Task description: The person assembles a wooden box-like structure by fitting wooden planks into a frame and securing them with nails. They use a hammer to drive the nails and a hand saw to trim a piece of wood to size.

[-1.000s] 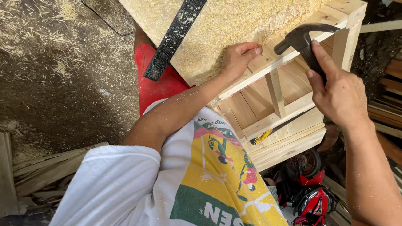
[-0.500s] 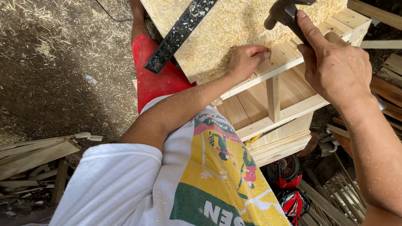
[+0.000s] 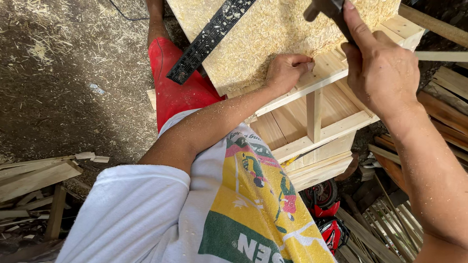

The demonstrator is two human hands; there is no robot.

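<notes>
My right hand [image 3: 384, 70] holds a dark hammer [image 3: 325, 1] raised at the far top of the view, fingers wrapped round its handle, above the pale wooden frame [image 3: 323, 107] and its sawdust-strewn board [image 3: 274, 24]. My left hand [image 3: 285, 72] rests on the frame's near rail, fingers pinched narrow as if steadying a small nail, which is too small for me to see. I judge a good strike lands square and light on that spot, clear of my fingertips and the black ruler [image 3: 216, 31] to the left.
</notes>
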